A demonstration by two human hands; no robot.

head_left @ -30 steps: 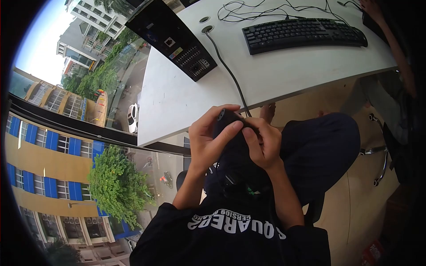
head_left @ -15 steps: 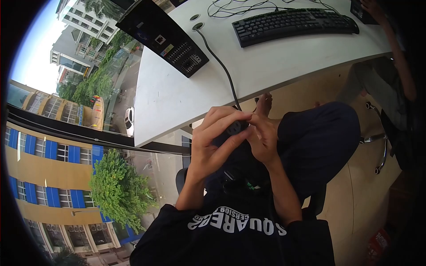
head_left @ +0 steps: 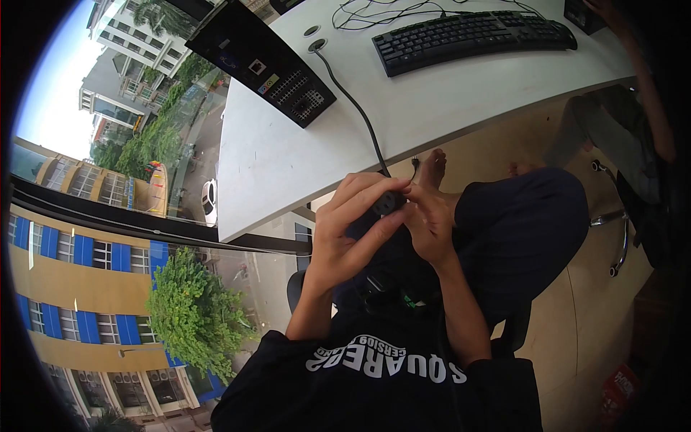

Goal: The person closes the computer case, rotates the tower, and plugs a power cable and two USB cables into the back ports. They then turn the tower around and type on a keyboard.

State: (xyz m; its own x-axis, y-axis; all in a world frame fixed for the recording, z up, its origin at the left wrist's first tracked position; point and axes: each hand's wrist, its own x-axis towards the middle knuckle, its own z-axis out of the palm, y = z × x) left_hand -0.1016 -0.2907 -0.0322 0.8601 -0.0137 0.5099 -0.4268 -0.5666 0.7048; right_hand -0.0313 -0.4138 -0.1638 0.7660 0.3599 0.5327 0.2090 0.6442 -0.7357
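The black power cord connector (head_left: 389, 204) is held in front of my lap, its slotted end face turned up toward me. My left hand (head_left: 349, 223) pinches it from the left between thumb and fingers. From the other side my right hand (head_left: 432, 227) grips it too, fingertips meeting those of the left. The connector's black cable (head_left: 360, 108) runs up over the desk edge to a round cable hole. Standing on the desk at the upper left is a black computer tower (head_left: 277, 75), its rear ports and vents facing me.
A black keyboard (head_left: 475, 42) and tangled thin cables (head_left: 381, 14) lie on the white desk (head_left: 288, 162). Windows (head_left: 165, 230) are on the left. Another person's arm (head_left: 640, 93) shows at right, above a chair's metal leg (head_left: 612, 219).
The connector has turned slightly in my fingers, so more of its slotted face shows. Both hands stay nearly in place, and the view has shifted a little.
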